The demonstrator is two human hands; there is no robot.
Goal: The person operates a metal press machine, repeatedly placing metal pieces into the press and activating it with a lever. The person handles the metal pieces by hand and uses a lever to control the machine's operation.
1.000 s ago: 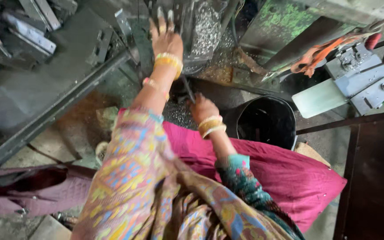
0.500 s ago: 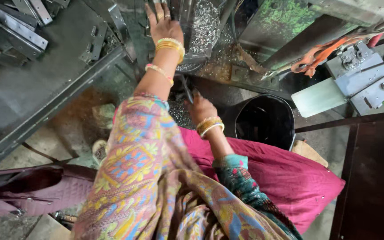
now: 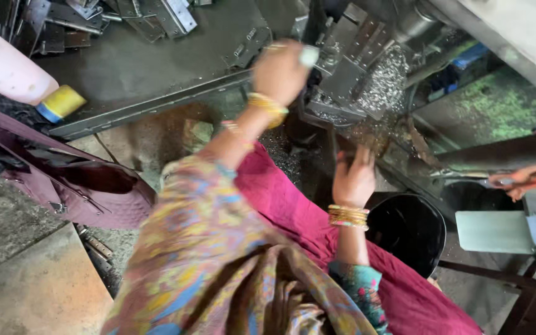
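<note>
Fingers of left hand [image 3: 280, 71] touch bracket [image 3: 247, 54] — no grip.

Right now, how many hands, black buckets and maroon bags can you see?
Hands: 2, left hand at the machine, right hand lower down.
Black bucket: 1.
Maroon bag: 1.
Total: 4.
</note>
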